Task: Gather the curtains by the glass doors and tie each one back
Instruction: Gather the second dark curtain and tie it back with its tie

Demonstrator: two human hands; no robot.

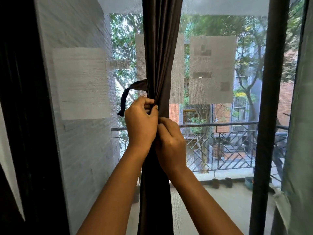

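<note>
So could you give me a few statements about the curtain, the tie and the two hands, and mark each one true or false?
1. The curtain is bunched into a narrow column. True.
2. Both hands are on the curtain. True: the left hand grips its folds and the right hand is curled against it just below.
3. A loose end of the tie hangs to the right of the curtain. False: it hangs to the left.
4. The papers on the glass are blank. False: faint print and dark blocks show on them.
5. A railing shows outside. True.
</note>
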